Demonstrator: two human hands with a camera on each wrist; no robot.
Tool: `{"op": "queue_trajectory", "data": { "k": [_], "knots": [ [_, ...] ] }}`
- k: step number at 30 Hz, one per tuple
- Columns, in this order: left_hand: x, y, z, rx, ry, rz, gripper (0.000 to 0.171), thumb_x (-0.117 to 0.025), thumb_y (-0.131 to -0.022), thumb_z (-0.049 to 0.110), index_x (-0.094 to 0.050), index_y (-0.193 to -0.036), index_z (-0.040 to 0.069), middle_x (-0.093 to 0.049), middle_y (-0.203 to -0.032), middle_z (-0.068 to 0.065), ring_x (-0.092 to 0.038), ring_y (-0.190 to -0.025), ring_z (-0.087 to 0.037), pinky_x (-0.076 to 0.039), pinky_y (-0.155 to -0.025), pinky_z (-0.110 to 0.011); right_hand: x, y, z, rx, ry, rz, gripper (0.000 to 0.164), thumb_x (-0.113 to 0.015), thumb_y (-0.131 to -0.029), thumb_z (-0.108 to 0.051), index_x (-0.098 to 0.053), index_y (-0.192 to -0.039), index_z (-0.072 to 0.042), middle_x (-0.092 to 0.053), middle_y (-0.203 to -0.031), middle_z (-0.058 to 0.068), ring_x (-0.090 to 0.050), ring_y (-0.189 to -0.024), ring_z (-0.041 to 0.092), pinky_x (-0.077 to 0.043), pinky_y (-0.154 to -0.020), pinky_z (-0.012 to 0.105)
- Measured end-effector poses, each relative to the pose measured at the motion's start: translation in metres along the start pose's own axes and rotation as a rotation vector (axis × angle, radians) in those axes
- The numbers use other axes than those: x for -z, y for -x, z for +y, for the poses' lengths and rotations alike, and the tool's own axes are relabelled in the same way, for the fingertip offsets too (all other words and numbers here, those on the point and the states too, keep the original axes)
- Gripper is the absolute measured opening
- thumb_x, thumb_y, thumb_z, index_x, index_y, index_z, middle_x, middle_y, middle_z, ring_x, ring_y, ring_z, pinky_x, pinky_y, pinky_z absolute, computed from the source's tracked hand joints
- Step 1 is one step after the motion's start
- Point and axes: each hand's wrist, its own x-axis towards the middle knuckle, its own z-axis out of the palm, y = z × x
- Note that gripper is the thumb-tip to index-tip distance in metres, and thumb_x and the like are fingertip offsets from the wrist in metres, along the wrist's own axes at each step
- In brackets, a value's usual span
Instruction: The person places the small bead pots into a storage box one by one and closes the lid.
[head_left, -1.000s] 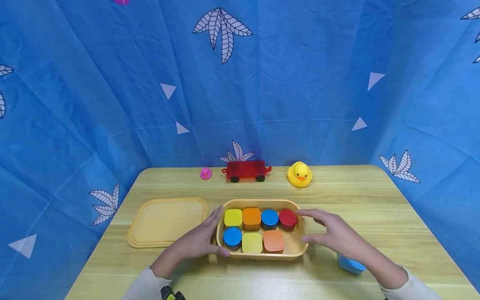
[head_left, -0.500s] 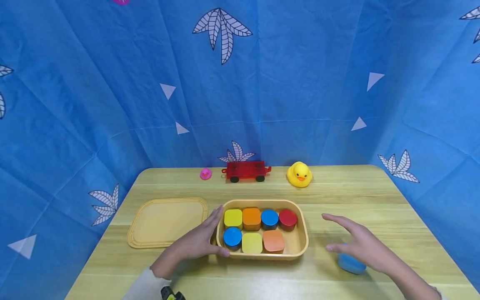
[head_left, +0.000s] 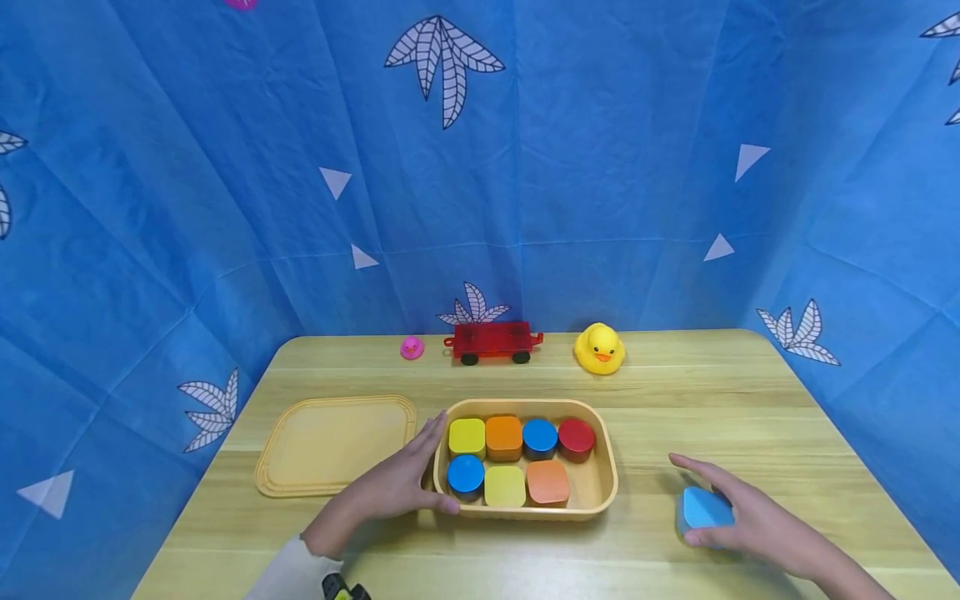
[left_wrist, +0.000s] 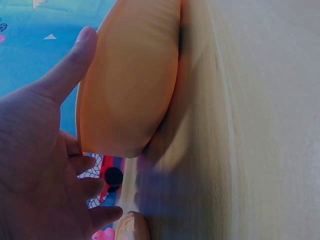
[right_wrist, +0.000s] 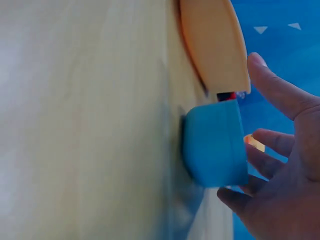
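My left hand [head_left: 407,475] rests against the left end of a tan oblong box [head_left: 602,493]; thumb and forefinger are spread along its rim. In the left wrist view the thumb [left_wrist: 70,65] reaches along the box wall [left_wrist: 130,85], and the other fingers hang loose. Inside the box sit several blocks in two rows, among them a red round block [head_left: 576,438] and an orange square block [head_left: 547,481]. My right hand [head_left: 757,521] spreads around a light-blue rounded block [head_left: 703,510] on the table. The right wrist view shows the fingers apart beside the blue block [right_wrist: 215,145], not curled round it.
A flat tan lid [head_left: 333,446] lies left of the box. Along the back stand a small pink duck [head_left: 412,347], a red toy wagon [head_left: 492,342] and a yellow duck [head_left: 600,350]. A blue patterned cloth [head_left: 480,183] hangs behind the wooden table [head_left: 750,400].
My right hand has moved from the box's right end, rightward and toward me, to the light-blue block. The left hand and box stay put.
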Motion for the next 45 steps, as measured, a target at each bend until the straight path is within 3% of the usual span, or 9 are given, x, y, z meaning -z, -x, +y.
{"op": "queue_trajectory", "data": {
  "k": [7,13,16,31,38,45],
  "knots": [
    [-0.001,0.0,-0.001,0.006,-0.007,0.001,0.128,-0.076,-0.079,0.07,0.002,-0.167,0.022,0.002,-0.175,-0.003,-0.016,-0.158,-0.034,-0.032,-0.121,-0.057,-0.005,0.008,0.018,-0.006,0.05,-0.02,0.094,-0.087,-0.08,-0.041,-0.043,-0.156,-0.006,-0.05,-0.152,0.024,-0.052,-0.131,0.044,-0.051,-0.088,0.023],
    [-0.001,0.0,-0.001,0.003,-0.011,0.002,0.128,-0.076,-0.079,0.07,0.003,-0.167,0.022,0.001,-0.175,-0.006,-0.015,-0.158,-0.035,-0.032,-0.121,-0.057,-0.009,0.011,0.027,0.046,0.06,0.015,0.088,-0.085,-0.081,-0.042,-0.049,-0.152,-0.005,-0.056,-0.148,0.021,-0.048,-0.122,-0.008,-0.05,-0.088,0.015],
    [-0.001,0.0,-0.002,0.002,-0.013,0.002,0.128,-0.076,-0.079,0.07,0.003,-0.167,0.022,0.001,-0.175,-0.006,-0.015,-0.158,-0.034,-0.031,-0.121,-0.057,-0.009,0.013,0.029,0.068,0.025,0.014,0.084,-0.083,-0.084,-0.039,-0.049,-0.151,-0.003,-0.056,-0.148,0.021,-0.042,-0.117,-0.018,-0.049,-0.088,0.014],
    [0.0,-0.001,-0.002,-0.001,0.001,-0.004,0.128,-0.076,-0.079,0.069,0.004,-0.167,0.022,0.003,-0.174,-0.002,-0.012,-0.159,-0.032,-0.029,-0.122,-0.055,-0.004,0.005,0.012,-0.006,-0.051,0.016,0.08,-0.08,-0.087,-0.047,-0.052,-0.15,-0.007,-0.056,-0.148,0.016,-0.048,-0.118,-0.01,-0.049,-0.089,0.014],
    [0.0,0.0,-0.002,-0.005,0.002,0.001,0.129,-0.077,-0.079,0.069,0.004,-0.167,0.02,0.002,-0.174,-0.005,-0.013,-0.158,-0.035,-0.03,-0.121,-0.057,0.003,0.0,-0.003,0.067,-0.05,0.033,0.076,-0.078,-0.09,-0.043,-0.052,-0.151,-0.004,-0.057,-0.148,0.018,-0.048,-0.119,-0.011,-0.05,-0.091,0.014],
    [-0.001,0.0,-0.002,-0.005,0.008,0.0,0.129,-0.076,-0.079,0.069,0.003,-0.167,0.02,0.001,-0.174,-0.006,-0.014,-0.158,-0.036,-0.03,-0.121,-0.057,0.007,-0.01,-0.022,0.084,-0.066,0.072,0.073,-0.08,-0.09,-0.036,-0.052,-0.148,-0.003,-0.058,-0.144,0.02,-0.056,-0.12,0.004,-0.056,-0.092,0.025]
  ]
}}
